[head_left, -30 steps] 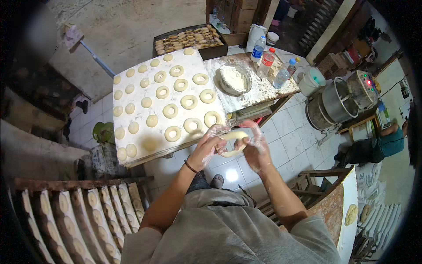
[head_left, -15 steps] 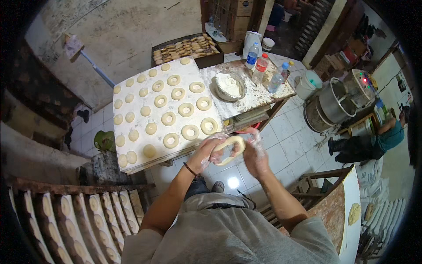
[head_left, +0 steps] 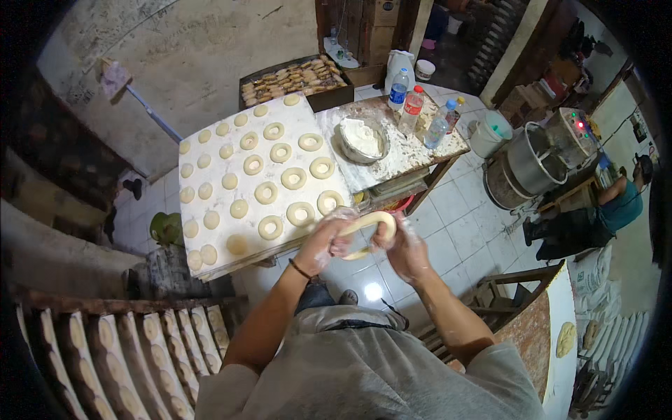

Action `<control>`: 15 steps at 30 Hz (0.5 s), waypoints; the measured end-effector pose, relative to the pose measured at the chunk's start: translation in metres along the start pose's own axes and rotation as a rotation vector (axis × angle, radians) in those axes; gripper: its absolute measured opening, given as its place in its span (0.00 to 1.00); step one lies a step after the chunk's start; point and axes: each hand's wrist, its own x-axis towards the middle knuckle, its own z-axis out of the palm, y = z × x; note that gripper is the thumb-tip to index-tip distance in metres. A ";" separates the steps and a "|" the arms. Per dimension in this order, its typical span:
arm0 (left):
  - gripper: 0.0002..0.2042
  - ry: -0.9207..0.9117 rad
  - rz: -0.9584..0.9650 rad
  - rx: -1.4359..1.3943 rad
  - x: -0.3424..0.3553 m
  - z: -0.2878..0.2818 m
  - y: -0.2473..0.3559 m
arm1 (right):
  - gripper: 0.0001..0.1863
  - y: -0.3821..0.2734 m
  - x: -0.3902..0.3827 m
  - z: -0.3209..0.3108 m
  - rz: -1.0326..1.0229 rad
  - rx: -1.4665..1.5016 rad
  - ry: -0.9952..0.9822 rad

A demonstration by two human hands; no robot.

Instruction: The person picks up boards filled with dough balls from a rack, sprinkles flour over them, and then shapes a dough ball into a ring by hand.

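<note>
A pale dough ring [head_left: 369,221] hangs between my two floured hands, just off the near right corner of the board. My left hand [head_left: 323,241] is closed round its left side. On the other side my right hand [head_left: 404,246] grips the ring, with fingers curled through the hole. The floured board [head_left: 210,157] holds rings of dough [head_left: 300,213] on its right half and round dough balls [head_left: 239,208] on its left half. Beside the board stands a metal bowl of flour [head_left: 363,139].
Several plastic bottles [head_left: 413,110] stand on the floury table. A tray of browned pieces [head_left: 294,78] lies behind the board. Racked dough trays [head_left: 150,336] fill the lower left. At right are a mixer [head_left: 535,161], a white bucket [head_left: 490,134], another person [head_left: 616,203] and a table with dough [head_left: 565,339].
The ring is stretched wider between my hands. My right hand has turned, and its fingers now wrap through the hole. The dough on the board looks the same.
</note>
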 end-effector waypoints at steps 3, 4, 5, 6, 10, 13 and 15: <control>0.09 -0.005 0.145 0.054 0.013 0.000 -0.002 | 0.26 0.048 0.018 -0.026 0.071 -0.283 -0.126; 0.10 0.078 0.103 -0.114 0.010 -0.005 0.004 | 0.25 0.034 0.014 -0.021 0.122 -0.405 -0.272; 0.10 0.072 0.085 -0.086 0.009 -0.009 0.010 | 0.24 0.019 0.019 -0.016 0.099 -0.237 -0.255; 0.11 0.071 0.068 -0.062 0.007 -0.011 0.015 | 0.24 0.008 0.025 -0.012 0.082 -0.072 -0.237; 0.13 0.024 0.043 -0.070 0.022 -0.012 0.025 | 0.23 0.038 0.049 -0.002 0.281 0.065 0.055; 0.12 0.044 0.141 -0.004 0.033 -0.032 0.043 | 0.25 0.024 0.074 -0.006 0.289 -0.090 -0.289; 0.12 0.006 0.174 0.138 0.039 -0.046 0.057 | 0.26 0.002 0.096 0.023 0.170 -0.160 -0.122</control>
